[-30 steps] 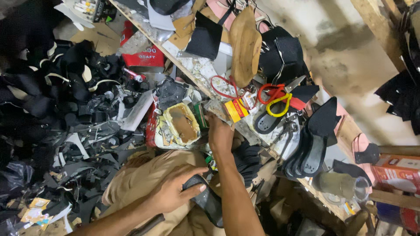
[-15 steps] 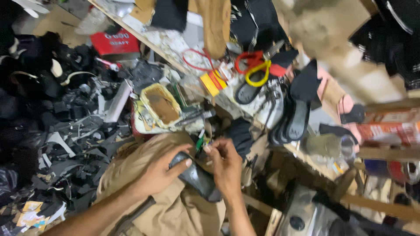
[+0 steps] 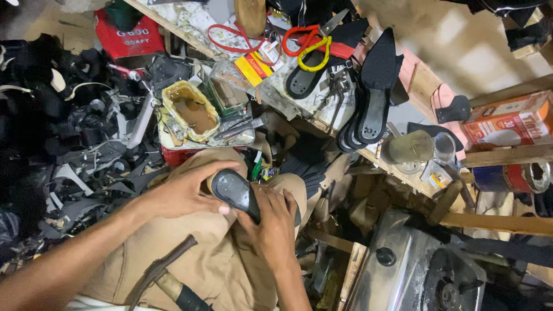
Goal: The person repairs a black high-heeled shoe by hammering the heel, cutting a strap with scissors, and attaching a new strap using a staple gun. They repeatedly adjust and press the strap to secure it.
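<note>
The right hand [image 3: 271, 222], reaching toward the workbench [image 3: 403, 167] 1 second ago, is now gripping the black sole [image 3: 236, 193] with the left hand [image 3: 187, 193] (both clasping it) over the lap.

two hands: the left hand [image 3: 184, 193] and right hand [image 3: 271, 224] share one black sole [image 3: 235, 193]. one glue tub [image 3: 190, 109] stands far left, one yellow box [image 3: 250, 69] beyond, one red tin [image 3: 530, 177] far right, two glass jars [image 3: 410, 148], one hammer [image 3: 164, 276] near.
</note>
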`<state>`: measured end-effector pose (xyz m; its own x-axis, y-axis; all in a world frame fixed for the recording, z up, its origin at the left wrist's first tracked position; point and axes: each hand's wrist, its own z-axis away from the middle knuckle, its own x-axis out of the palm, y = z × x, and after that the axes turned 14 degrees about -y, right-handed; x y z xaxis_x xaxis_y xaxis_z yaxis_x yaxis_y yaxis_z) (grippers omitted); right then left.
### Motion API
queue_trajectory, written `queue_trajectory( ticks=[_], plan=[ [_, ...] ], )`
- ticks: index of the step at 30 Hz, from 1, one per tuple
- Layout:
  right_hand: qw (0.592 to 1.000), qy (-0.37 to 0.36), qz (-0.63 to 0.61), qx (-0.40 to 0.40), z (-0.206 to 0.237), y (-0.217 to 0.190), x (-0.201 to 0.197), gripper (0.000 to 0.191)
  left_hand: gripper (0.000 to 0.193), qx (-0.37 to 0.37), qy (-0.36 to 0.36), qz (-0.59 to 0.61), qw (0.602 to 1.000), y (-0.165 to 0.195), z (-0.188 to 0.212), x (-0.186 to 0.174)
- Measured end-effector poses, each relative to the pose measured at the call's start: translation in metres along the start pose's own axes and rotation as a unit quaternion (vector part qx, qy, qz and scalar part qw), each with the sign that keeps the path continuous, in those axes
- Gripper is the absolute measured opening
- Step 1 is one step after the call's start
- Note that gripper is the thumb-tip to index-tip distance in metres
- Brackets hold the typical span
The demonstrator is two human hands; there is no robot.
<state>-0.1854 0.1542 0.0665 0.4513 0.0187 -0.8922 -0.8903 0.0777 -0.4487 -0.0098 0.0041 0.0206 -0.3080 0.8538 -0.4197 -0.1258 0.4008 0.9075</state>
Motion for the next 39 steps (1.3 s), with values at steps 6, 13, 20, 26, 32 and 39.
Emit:
queue_trajectory(
  ticks=[6, 13, 20, 26, 32, 39],
  plan=[
    [0.999, 0.022, -0.002, -0.026, 0.003, -0.003, -0.004, 0.061, 0.085, -0.083, -0.063, 0.145, 0.984, -0.002, 0.004, -0.005],
    [1.0, 0.018, -0.01, -0.023, 0.002, -0.001, -0.003, 0.063, 0.084, -0.087, -0.074, 0.156, 0.981, -0.001, 0.002, -0.005],
    [1.0, 0.007, -0.002, -0.014, -0.001, -0.003, -0.002, 0.064, 0.068, -0.056, -0.016, 0.018, 0.998, 0.012, 0.0, -0.002],
    [0.998, 0.049, -0.014, -0.023, 0.006, -0.01, -0.005, 0.064, 0.034, -0.132, 0.174, 0.159, 0.963, 0.025, -0.016, 0.04],
    [0.977, 0.086, -0.18, 0.079, 0.024, -0.025, -0.004, 0.021, 0.034, -0.114, 0.16, 0.169, 0.966, 0.013, -0.011, 0.044],
    [0.954, 0.104, -0.255, 0.115, 0.02, -0.026, -0.006, 0.014, 0.035, -0.087, 0.149, 0.155, 0.973, 0.009, -0.011, 0.047]
  ],
)
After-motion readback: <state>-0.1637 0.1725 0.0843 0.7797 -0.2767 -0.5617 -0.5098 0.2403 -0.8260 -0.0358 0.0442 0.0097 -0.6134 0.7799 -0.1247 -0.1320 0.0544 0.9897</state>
